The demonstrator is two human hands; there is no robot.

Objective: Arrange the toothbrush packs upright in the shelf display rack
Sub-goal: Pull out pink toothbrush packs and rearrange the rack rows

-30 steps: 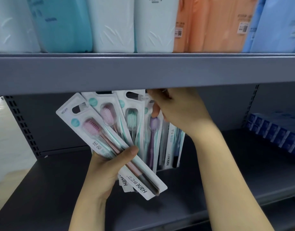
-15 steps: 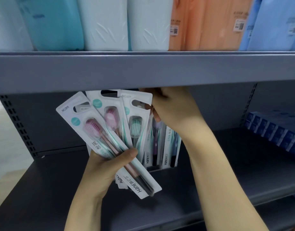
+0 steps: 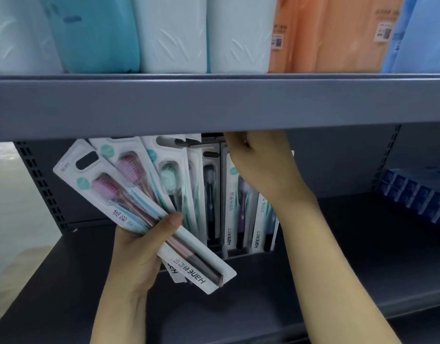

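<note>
My left hand (image 3: 137,247) grips a fanned bunch of toothbrush packs (image 3: 129,194), white cards with pink and mint brush heads, tilted to the upper left. Behind them several packs (image 3: 232,209) stand upright in a display rack (image 3: 238,254) on the dark lower shelf (image 3: 338,244). My right hand (image 3: 261,170) reaches over the standing packs, its fingers at their top edges just under the upper shelf edge (image 3: 214,105). The fingertips are partly hidden there, so whether they pinch a pack is unclear.
Teal, white, orange and blue soft packages (image 3: 169,33) line the upper shelf. Blue boxes (image 3: 417,194) sit at the right of the lower shelf. Perforated uprights (image 3: 40,184) frame the back panel. Pale floor shows at the far left.
The purple-brush pack that my right hand held tilted now stands upright among the packs in the rack. My left hand still holds its fanned bunch.
</note>
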